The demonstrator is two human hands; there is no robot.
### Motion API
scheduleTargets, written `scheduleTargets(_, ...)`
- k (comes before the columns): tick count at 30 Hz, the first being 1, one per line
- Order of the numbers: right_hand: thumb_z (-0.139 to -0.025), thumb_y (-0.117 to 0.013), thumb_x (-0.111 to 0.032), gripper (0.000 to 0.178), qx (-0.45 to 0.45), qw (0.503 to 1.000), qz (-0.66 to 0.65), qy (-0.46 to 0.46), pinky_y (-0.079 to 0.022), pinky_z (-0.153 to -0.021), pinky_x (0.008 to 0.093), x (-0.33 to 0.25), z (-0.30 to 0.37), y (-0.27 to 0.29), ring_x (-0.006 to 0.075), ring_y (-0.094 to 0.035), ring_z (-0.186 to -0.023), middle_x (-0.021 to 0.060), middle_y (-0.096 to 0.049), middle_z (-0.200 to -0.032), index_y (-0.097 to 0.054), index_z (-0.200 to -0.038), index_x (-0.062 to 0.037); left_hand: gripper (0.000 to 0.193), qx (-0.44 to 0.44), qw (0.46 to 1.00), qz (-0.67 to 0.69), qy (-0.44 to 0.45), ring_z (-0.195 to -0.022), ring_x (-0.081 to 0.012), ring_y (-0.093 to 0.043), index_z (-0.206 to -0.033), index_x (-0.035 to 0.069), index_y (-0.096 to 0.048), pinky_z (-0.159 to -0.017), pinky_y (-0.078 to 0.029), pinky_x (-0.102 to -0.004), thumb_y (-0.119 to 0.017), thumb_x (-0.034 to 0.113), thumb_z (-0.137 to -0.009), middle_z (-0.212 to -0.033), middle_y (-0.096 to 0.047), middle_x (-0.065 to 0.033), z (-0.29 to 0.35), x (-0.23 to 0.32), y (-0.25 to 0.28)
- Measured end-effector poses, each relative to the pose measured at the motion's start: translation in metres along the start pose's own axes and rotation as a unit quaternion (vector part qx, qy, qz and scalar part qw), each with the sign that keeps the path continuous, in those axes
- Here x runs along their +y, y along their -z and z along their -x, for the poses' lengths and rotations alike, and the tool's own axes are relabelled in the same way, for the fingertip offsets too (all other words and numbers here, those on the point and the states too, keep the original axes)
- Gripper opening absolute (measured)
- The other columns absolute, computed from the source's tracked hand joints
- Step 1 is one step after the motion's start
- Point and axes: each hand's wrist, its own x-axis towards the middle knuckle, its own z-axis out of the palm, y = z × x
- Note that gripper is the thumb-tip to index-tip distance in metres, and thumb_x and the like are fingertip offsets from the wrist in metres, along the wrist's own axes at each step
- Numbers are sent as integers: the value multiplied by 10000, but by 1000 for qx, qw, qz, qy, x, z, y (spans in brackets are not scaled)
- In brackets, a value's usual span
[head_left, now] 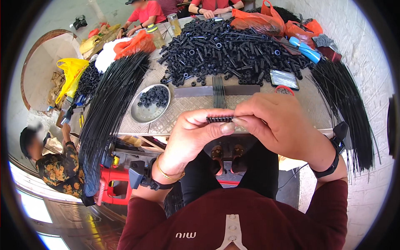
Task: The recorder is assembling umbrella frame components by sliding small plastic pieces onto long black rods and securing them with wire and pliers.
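Observation:
In front of my lap, my left hand (189,131) is closed, with a row of small black pieces (220,119) pinched between its thumb and fingers. The pieces sit side by side, dark and ridged. At the right end of the row, the thumb and fingers of my right hand (277,118) press together; what they pinch is hidden. Just beyond my hands, a flat band of thin rods (218,89) crosses a grey metal bar (189,91) on the table (160,125). Whether the rods join the row is hard to see.
A round metal bowl (143,114) holds small black rings. Beyond lies a large heap of black parts (208,52). Long black rod bundles (114,89) hang over the left and right table edges. A shallow red tin (284,88) stands right. Other people (60,166) sit left and far.

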Motion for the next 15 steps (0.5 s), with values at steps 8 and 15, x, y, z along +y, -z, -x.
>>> scheduleTargets(8,-803,-623,-64,131,37,991,-114,-53,-419,-592,312,8,6,-7,223,-526,-707,96,-530,-818,-553,-909,-36,317,-16,1000,-1,5,-964,-273,-626,-1132,-88,-550,-850,-531,-396,-597,58,-855,-1059,-612,-217,-7,1,0)
scheduleTargets(15,-841,-616,-109,136,79,992,55,79,-396,-532,265,7,-1,-1,152,-526,-632,54,-509,-800,-536,-932,-46,317,-26,999,-20,10,-956,-269,-628,-1124,-84,-556,-844,-531,-396,-602,82,-858,-1094,-603,-197,-7,6,-5)
